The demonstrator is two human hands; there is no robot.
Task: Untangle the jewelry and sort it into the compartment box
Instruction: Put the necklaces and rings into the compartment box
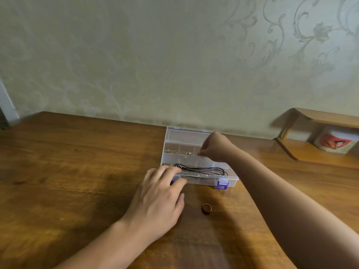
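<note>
Both of the person's forearms are bare right up to the bottom edge of the view, with no sleeve or cuff showing on either one. The left hand (155, 200) carries no ring on the fingers I can see. The right hand (215, 147) and its wrist look just as unadorned.

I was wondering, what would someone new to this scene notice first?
Probably the clear compartment box open at the table's far edge, a black cord necklace lying along its front row. The right hand reaches into a back compartment while the left hand touches the box's front-left corner. A gold ring sits alone on the wooden table.
</note>
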